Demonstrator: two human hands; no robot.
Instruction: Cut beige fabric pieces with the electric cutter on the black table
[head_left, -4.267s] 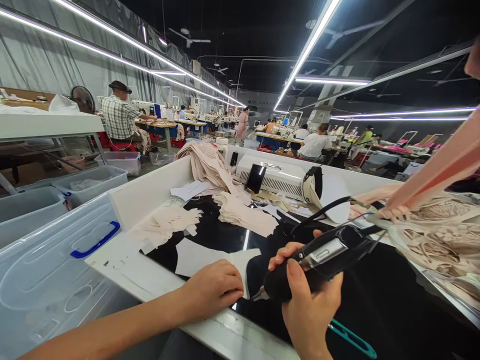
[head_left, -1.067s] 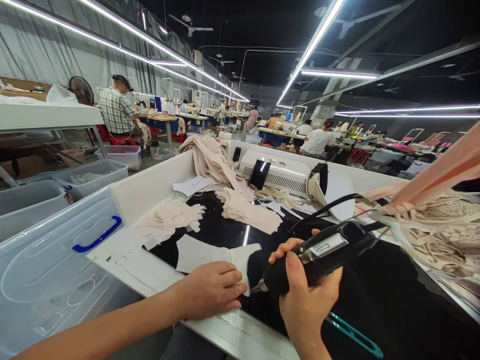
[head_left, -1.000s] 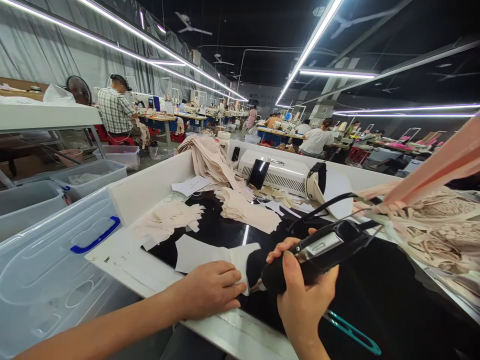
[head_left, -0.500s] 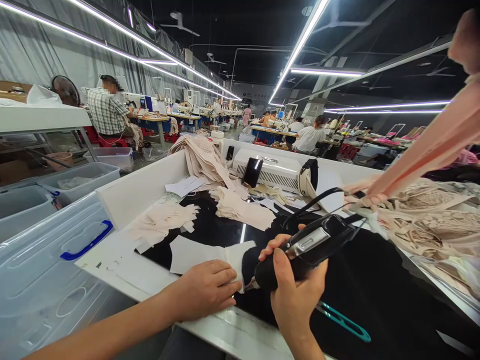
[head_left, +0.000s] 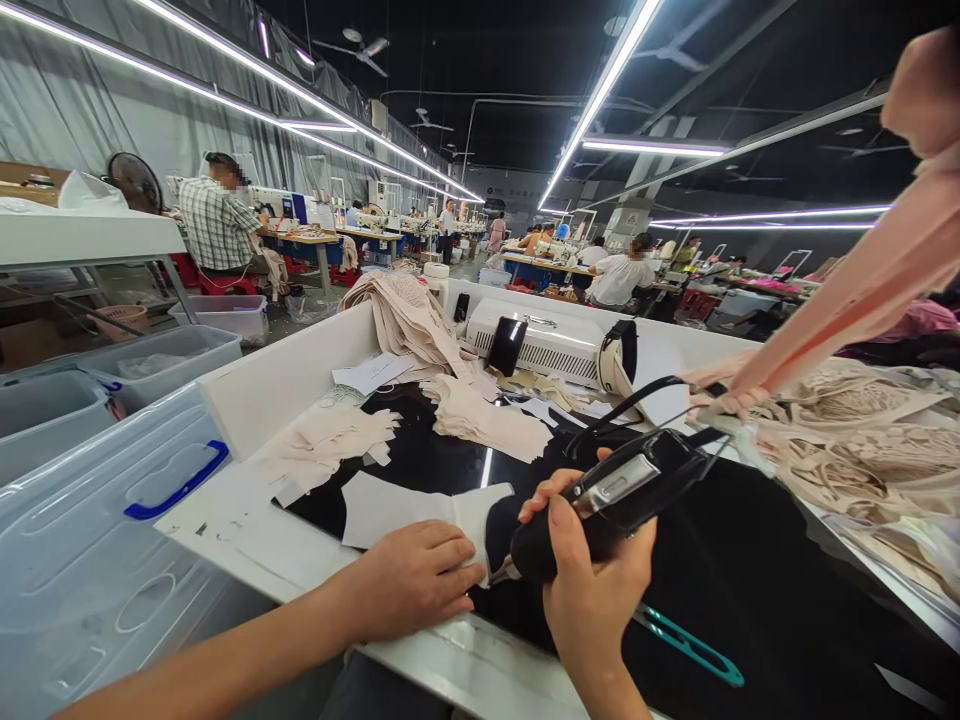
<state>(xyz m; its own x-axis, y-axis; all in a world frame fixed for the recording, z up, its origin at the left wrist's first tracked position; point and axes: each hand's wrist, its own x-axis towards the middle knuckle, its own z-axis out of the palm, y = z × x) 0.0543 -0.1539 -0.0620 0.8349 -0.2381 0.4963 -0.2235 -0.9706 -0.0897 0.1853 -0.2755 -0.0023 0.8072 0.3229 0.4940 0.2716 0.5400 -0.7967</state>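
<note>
A black corded handheld power tool (head_left: 607, 500) with a silver panel sits in my right hand (head_left: 592, 590), whose fingers and thumb wrap round its body. Its narrow tip points down and left at the edge of a pale cut fabric piece (head_left: 405, 508). My left hand (head_left: 416, 580) lies flat on that piece, fingers stretched out and touching it close to the tip. Under the piece is a glossy black work surface (head_left: 720, 560). To the right of my right wrist lies a teal thread snipper or similar slotted handle (head_left: 694, 645), its other end partly hidden.
Stacks of pale fabric pieces (head_left: 487, 415) lie beyond my hands. A phone (head_left: 507, 345) leans on a white vented box (head_left: 555, 340). Pink cloth strips (head_left: 817, 290) hang at the right, tied near the tool's cord. Clear plastic bins (head_left: 97, 540) stand left. People sit at sewing machines behind.
The view has shifted very slightly. Both hands, the tool and the fabric piece keep nearly the same places. A standing person in a white top shows more clearly in the background.
</note>
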